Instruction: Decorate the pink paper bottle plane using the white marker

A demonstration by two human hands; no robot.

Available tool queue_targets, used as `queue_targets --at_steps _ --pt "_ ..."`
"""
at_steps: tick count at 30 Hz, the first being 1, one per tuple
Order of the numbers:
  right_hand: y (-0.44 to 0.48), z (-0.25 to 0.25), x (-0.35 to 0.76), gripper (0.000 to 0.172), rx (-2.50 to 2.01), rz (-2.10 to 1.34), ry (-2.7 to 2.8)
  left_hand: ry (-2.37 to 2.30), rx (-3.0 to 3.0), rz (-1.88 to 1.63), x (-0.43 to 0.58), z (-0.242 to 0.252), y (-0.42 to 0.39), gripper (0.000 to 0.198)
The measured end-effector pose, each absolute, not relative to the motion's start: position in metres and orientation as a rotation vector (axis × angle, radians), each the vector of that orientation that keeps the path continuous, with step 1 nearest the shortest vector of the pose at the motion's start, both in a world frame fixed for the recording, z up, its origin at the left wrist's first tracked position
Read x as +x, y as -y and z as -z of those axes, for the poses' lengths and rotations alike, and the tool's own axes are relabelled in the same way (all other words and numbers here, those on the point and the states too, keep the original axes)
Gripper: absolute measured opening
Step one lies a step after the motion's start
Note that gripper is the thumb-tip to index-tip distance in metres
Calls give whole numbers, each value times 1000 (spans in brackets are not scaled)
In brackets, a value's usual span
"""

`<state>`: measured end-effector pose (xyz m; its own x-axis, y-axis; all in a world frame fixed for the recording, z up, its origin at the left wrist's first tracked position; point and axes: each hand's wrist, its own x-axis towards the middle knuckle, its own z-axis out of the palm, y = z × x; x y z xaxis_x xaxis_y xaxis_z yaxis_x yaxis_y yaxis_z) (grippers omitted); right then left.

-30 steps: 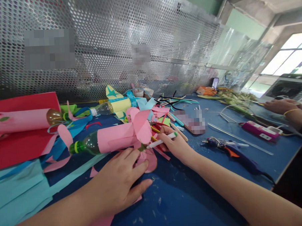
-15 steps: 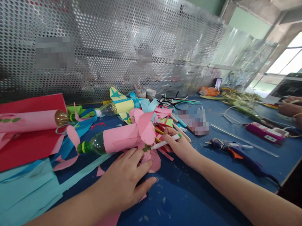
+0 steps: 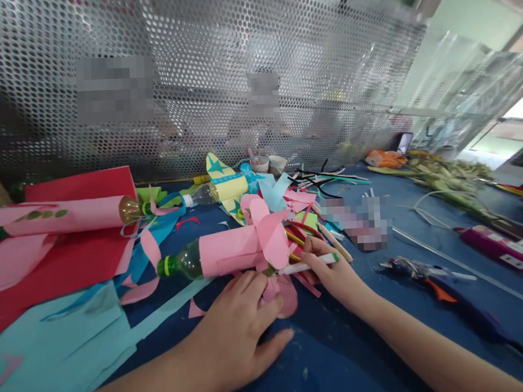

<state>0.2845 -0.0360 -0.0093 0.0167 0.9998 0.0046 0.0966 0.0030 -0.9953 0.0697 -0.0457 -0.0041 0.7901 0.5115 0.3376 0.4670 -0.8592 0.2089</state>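
A plastic bottle wrapped in pink paper (image 3: 229,253), with a green cap and pink paper petals at its far end, lies on the blue table (image 3: 338,360). My left hand (image 3: 239,330) rests flat with fingers spread on a pink paper piece (image 3: 287,296) just below the bottle. My right hand (image 3: 334,274) grips a white marker with a green end (image 3: 310,266), its tip touching the petals at the bottle's base.
Red paper (image 3: 64,251), light blue sheets (image 3: 55,343), another pink-wrapped bottle (image 3: 63,216) and a yellow-wrapped bottle (image 3: 222,189) lie left and behind. A glue gun (image 3: 439,286), a purple box (image 3: 498,249) and paper strips lie right. A perforated metal screen (image 3: 195,77) stands behind.
The view has shifted left, so everything sits further right in the frame. Both hands keep their hold and place at the pink bottle. The other person's hands at the right have left view.
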Motion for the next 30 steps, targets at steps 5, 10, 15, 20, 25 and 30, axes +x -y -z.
queue_targets --at_steps 5,10,15,20,25,30 --pt "39 9 286 36 -1306 -1205 1280 -794 2802 -630 68 6 45 36" --pt "39 6 286 35 -1291 -1180 1287 -747 2810 -562 66 -4 42 36" --pt "38 5 286 31 -1308 -1132 1294 -724 2789 -573 66 0 40 34" --pt "37 7 286 30 -1292 -1144 1303 -699 2794 -570 66 7 38 37" --pt "35 10 285 28 -1290 -1122 1324 -685 2796 -582 66 8 36 37" --pt "34 10 285 29 -1265 -1131 1309 -692 2797 -587 67 6 36 33"
